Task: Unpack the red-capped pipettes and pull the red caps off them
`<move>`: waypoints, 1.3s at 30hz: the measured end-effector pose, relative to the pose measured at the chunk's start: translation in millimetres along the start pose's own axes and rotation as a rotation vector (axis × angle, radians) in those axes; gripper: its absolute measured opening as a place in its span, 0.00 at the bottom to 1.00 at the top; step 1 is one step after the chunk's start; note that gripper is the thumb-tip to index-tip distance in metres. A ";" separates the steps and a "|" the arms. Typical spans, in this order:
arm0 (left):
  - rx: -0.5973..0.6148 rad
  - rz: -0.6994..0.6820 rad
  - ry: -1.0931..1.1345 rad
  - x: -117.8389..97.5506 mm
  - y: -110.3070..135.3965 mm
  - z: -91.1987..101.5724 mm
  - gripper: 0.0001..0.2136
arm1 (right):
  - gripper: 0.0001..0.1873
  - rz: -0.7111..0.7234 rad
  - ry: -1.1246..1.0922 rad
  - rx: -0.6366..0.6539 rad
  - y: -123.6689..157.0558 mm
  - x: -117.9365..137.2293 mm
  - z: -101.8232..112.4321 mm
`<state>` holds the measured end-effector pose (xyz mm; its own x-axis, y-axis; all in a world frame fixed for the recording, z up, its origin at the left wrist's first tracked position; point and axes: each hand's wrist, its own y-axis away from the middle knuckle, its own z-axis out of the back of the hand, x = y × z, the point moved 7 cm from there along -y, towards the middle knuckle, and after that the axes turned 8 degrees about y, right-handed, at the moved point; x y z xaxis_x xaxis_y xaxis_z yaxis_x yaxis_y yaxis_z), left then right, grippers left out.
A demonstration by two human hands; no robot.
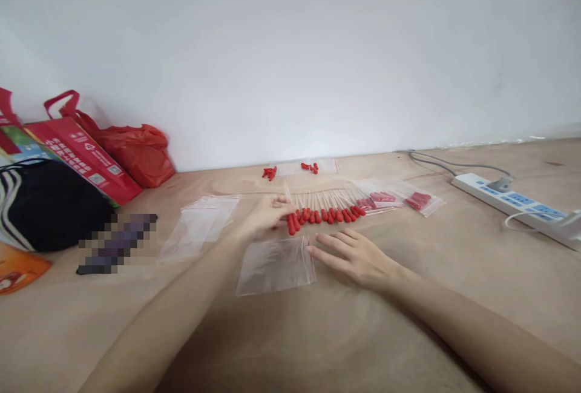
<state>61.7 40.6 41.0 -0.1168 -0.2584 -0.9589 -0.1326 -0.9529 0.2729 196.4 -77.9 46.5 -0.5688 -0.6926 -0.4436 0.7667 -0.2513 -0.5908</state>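
Observation:
A row of thin clear droppers with red rubber bulbs [324, 214] lies side by side on the tan table. My left hand [267, 216] is at the left end of that row, fingers curled round the nearest droppers. My right hand [356, 255] lies flat with fingers spread, its fingertips touching the right edge of an empty clear zip bag [275, 266] in front of me.
More clear bags [200, 223] lie to the left. Filled packets with red parts [399, 199] sit right of the row, loose red bulbs [290, 169] near the wall. A white power strip [517, 205] lies at the right. Red bags [113, 151] and a black bag [45, 205] stand left.

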 end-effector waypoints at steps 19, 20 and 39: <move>-0.137 0.156 -0.422 8.1 -77.3 46.9 0.15 | 0.21 -0.121 -0.119 0.015 10.5 -13.7 -14.1; -0.151 0.148 -0.436 7.2 -77.1 49.5 0.15 | 0.21 -0.123 -0.123 0.023 10.6 -13.7 -14.8; 0.052 -0.529 -0.807 -10.6 -4.7 15.5 0.09 | 0.14 -0.157 -0.226 0.131 16.5 -14.9 -25.8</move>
<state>48.2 50.3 51.1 -0.6679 0.4079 -0.6225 -0.4032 -0.9014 -0.1581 209.8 -54.3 26.0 -0.6135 -0.7681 -0.1837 0.7151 -0.4416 -0.5418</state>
